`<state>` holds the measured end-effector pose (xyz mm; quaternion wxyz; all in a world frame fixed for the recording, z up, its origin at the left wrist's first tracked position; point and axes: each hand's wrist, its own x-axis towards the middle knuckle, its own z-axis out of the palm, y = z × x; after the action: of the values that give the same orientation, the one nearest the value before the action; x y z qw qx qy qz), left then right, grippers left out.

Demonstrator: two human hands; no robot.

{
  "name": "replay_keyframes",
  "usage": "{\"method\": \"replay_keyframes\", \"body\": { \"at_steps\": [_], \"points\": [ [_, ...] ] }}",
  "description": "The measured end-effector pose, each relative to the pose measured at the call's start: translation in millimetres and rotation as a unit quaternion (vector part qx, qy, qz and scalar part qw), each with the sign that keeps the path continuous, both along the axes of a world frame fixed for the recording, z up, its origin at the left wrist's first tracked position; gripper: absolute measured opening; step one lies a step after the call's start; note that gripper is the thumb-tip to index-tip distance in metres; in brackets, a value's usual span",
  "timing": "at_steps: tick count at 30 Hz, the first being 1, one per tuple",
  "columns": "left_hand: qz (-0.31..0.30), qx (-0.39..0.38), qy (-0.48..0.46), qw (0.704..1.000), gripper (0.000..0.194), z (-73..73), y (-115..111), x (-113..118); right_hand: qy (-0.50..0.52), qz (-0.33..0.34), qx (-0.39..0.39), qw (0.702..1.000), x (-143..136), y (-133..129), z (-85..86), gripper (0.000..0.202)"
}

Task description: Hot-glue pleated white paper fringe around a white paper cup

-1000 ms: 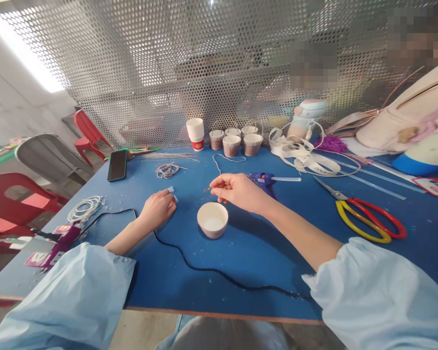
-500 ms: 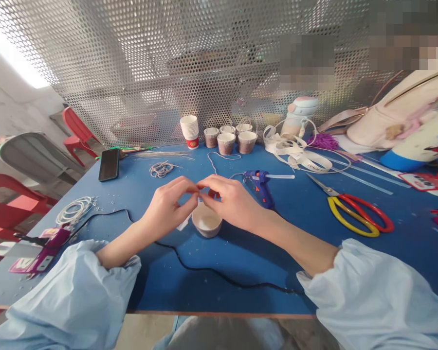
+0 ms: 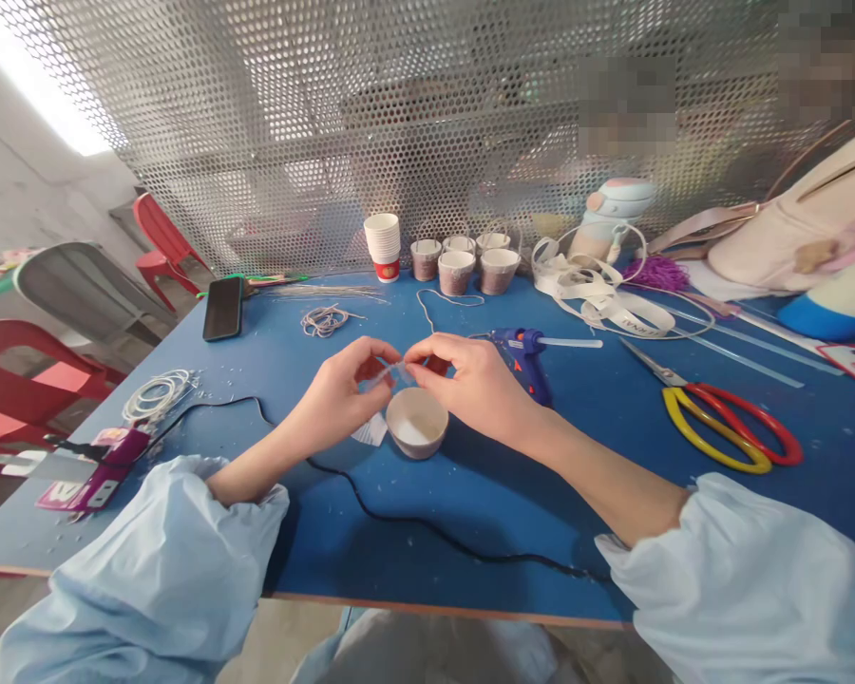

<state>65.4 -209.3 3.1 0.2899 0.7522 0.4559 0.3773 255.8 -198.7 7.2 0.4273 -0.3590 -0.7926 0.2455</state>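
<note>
My left hand (image 3: 349, 385) and my right hand (image 3: 466, 385) meet over the table, fingertips pinched on a small pale, see-through strip (image 3: 397, 371). Its exact kind is too small to make out. Just below the fingers stands an upright cup (image 3: 417, 424), pale inside, with its mouth facing up; neither hand grips it. A white scrap (image 3: 370, 432) lies beside the cup, partly under my left hand. To the right of my right hand rests a blue glue gun (image 3: 527, 366) with a clear glue stick poking out of its back.
Scissors (image 3: 712, 418) lie at the right. Several wrapped cups (image 3: 456, 273) and a paper cup stack (image 3: 383, 249) line the back near white ribbon (image 3: 598, 294). A phone (image 3: 223, 309), cord bundle (image 3: 326, 320) and power strip (image 3: 100, 470) sit left; a black cable (image 3: 413, 522) crosses in front.
My fingertips have parted slightly, so the pale strip now shows between them. More of the cup and the white scrap is visible. The whole view has shifted a little.
</note>
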Motion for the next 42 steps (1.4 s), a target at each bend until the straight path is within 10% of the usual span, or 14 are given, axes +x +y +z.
{"method": "replay_keyframes", "body": {
  "at_steps": [15, 42],
  "points": [
    [0.079, -0.086, 0.003, 0.993, 0.016, 0.5, -1, 7, 0.038, 0.035, -0.204, 0.978, 3, 11, -0.7, 0.010],
    [0.075, -0.227, -0.097, 0.966, 0.015, -12.4, -6, 12, -0.063, 0.034, -0.251, 0.965, 9, 16, -7.7, 0.013]
  ]
}}
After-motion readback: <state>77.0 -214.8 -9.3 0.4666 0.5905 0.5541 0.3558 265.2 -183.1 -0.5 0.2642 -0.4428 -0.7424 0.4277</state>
